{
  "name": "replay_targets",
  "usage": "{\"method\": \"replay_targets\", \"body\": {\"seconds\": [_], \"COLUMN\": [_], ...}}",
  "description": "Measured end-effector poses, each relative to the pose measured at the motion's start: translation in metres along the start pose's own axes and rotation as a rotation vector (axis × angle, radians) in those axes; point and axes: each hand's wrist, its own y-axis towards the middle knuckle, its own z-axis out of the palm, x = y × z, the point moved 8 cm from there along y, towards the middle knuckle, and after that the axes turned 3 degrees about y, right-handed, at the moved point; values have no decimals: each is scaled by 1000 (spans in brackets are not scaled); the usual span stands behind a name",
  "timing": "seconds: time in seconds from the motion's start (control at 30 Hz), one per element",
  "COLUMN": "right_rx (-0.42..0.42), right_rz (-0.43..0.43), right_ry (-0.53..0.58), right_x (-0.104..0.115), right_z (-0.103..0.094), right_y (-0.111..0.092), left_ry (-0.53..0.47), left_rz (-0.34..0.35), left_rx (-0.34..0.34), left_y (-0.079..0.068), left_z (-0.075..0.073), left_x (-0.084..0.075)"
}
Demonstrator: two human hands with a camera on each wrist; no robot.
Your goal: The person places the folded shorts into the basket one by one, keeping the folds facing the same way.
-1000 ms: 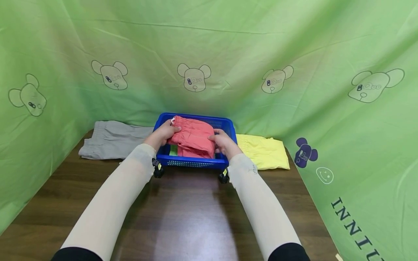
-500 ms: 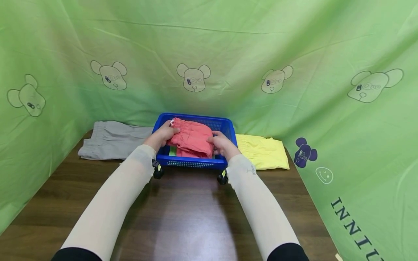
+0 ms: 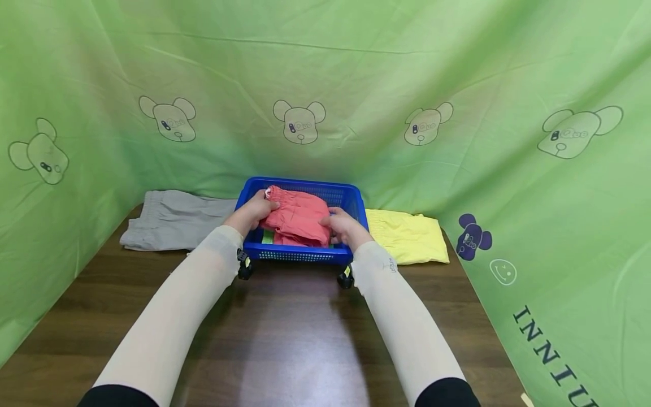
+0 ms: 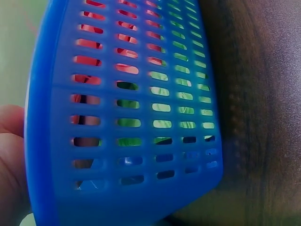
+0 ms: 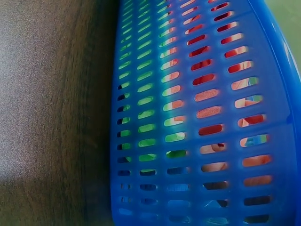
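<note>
A folded pair of coral-red elastic-waist pants (image 3: 300, 213) lies within the blue plastic basket (image 3: 300, 256), over something green (image 3: 267, 236). My left hand (image 3: 252, 210) pinches the waistband end, thumb on top, beside a bit of white cord. At the opposite end, my right hand (image 3: 347, 226) holds the fold with its thumb on top; its other fingers are partly hidden. In the left wrist view the slotted basket wall (image 4: 101, 162) covers most of the scene, and part of my left hand (image 4: 11, 162) shows past the rim. Red and green cloth shows through the slots in the right wrist view.
Folded grey pants (image 3: 178, 221) lie left of the basket, folded yellow pants (image 3: 409, 237) to its right. The wooden surface (image 3: 300, 333) extends in front. Green printed fabric (image 3: 356, 73) hangs behind and along both sides.
The coral-red pants have sunk slightly lower into the basket and shifted a little left, with both hands still holding them. The grey and yellow pants stay in place.
</note>
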Motion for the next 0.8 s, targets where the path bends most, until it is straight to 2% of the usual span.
{"method": "replay_targets", "body": {"seconds": [0.33,0.63,0.8], "right_rx": [23,32,16], "right_rz": [13,41,34], "right_ry": [-34,-179,-215], "right_x": [-2,-2,-4], "right_z": [3,3,1], "right_y": [-2,-6,-4], "left_ry": [9,3,3], "left_rz": [-31,-62,-85], "left_rx": [0,1,18], "left_y": [2,-1,-2], "left_z": [1,0,2], "left_x": [4,10,10]}}
